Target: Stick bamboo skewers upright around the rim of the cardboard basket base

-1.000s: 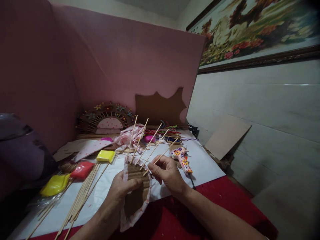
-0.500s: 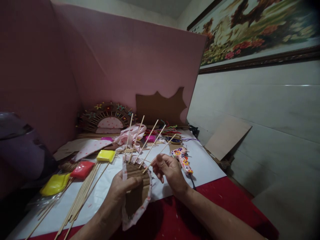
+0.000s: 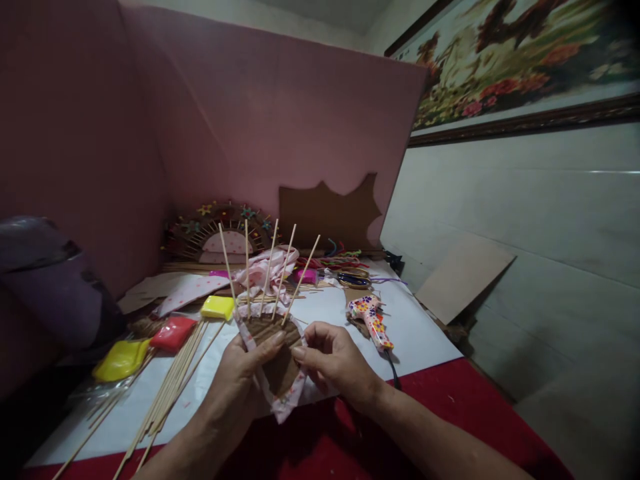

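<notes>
Between my two hands is a half-round cardboard piece (image 3: 280, 368), its rim wrapped in pale pink spotted fabric. Several thin wooden sticks (image 3: 269, 270) fan upward from its curved far edge. My left hand (image 3: 246, 370) grips the piece at its left side, thumb lying on the bare cardboard. On the right rim, my right hand (image 3: 334, 360) pinches the edge between thumb and fingers. The undersides of both hands' grips are hidden behind the piece.
A flower-patterned glue gun (image 3: 371, 322) lies right of my hands, with scissors (image 3: 354, 277) behind it. Loose sticks (image 3: 167, 387) and clay packets, one red (image 3: 173, 333), lie left. A decorated fan-shaped piece (image 3: 225, 241) and a cut cardboard sheet (image 3: 325, 217) stand at the back.
The cardboard piece has turned counterclockwise, so its sticks point more upright and leftward. My right hand has left the rightmost stick and now holds the piece's right rim.
</notes>
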